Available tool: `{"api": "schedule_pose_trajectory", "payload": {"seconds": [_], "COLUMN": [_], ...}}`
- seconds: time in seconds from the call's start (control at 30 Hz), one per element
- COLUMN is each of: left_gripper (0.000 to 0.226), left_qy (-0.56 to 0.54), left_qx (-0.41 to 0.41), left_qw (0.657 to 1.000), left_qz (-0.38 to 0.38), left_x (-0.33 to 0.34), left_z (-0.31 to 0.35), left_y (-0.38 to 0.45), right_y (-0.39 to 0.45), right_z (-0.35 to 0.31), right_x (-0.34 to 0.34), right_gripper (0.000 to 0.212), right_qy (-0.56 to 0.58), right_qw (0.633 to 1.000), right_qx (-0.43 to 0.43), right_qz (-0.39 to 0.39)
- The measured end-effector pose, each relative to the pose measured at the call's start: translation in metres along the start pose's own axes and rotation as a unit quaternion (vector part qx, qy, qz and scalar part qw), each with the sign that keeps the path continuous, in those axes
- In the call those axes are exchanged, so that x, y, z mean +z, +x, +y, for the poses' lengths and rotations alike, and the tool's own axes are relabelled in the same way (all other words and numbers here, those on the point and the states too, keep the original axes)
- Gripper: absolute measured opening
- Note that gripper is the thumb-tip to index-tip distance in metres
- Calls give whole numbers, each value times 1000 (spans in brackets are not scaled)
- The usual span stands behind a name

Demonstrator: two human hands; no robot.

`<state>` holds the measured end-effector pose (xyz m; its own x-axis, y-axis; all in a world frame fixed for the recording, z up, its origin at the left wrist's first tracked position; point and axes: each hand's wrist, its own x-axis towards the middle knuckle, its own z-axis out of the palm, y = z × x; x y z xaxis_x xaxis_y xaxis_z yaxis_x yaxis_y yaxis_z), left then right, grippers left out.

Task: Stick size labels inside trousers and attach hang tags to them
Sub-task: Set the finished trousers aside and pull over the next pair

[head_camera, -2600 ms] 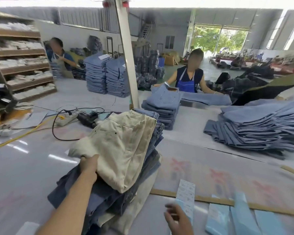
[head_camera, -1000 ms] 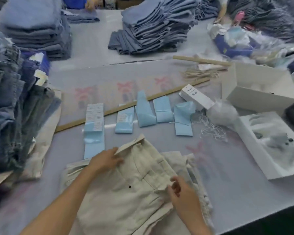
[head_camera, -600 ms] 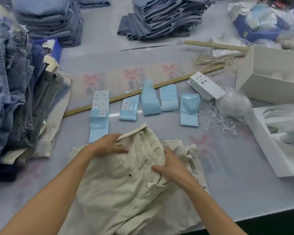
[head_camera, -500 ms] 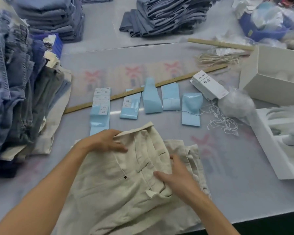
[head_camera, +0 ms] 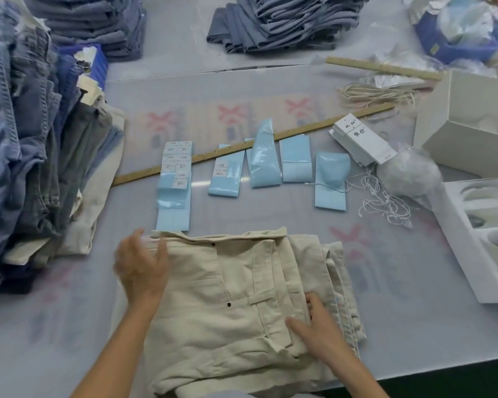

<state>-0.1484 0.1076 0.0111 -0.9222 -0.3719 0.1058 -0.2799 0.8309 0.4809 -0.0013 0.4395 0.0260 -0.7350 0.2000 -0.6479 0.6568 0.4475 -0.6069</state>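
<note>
1. Head view: cream trousers (head_camera: 236, 297) lie folded on the table (head_camera: 400, 326), near its front edge.
2. The left hand (head_camera: 140, 268) is blurred over the waistband's left end, fingers spread, gripping nothing.
3. The right hand (head_camera: 318, 326) presses straight fingers on the trousers' right side.
4. Blue label strips (head_camera: 174, 191) and white hang tags (head_camera: 362, 139) lie beyond the trousers.

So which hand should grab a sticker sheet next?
Probably the left hand. It hovers open at the trousers' waistband, just below the nearest sticker sheet. The right hand rests on the trousers' folded side, farther from the sheets.
</note>
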Motion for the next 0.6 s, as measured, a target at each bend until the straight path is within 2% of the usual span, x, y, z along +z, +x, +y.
{"api": "schedule_pose_trajectory", "payload": {"seconds": [0.07, 0.13, 0.17, 0.23, 0.33, 0.47, 0.53, 0.6], "left_gripper": [64, 64, 61, 51, 36, 33, 35, 46], "left_qy": [-13, -35, -46, -55, -95, -147, -130, -67], "left_qx": [-149, -173, -170, -147, -91, -82, -100, -142], "left_qw": [985, 962, 957, 959, 973, 971, 967, 964], "left_qz": [-91, -209, -233, -235, -189, -169, -192, -215], "left_x": [-16, -21, -20, -22, -34, -43, -36, -23], "left_z": [-36, -51, -50, -43, -37, -44, -41, -36], "left_y": [-19, -38, -45, -53, -53, -49, -59, -72], "right_y": [3, 8, 11, 16, 12, -9, -15, -16], "right_z": [-2, -10, -16, -31, -49, -45, -31, -20], "right_x": [3, 4, 3, -3, -11, -7, -1, 5], "right_gripper": [38, 44, 49, 49, 34, 35, 35, 38], "right_qy": [3, 47, 78, 127, 118, 99, 114, 85], "right_qw": [1000, 998, 997, 992, 990, 989, 991, 995], "right_qx": [-3, 3, 11, 14, -51, -103, -77, -39], "right_qz": [25, 35, 25, -13, -66, -26, -2, 29]}}
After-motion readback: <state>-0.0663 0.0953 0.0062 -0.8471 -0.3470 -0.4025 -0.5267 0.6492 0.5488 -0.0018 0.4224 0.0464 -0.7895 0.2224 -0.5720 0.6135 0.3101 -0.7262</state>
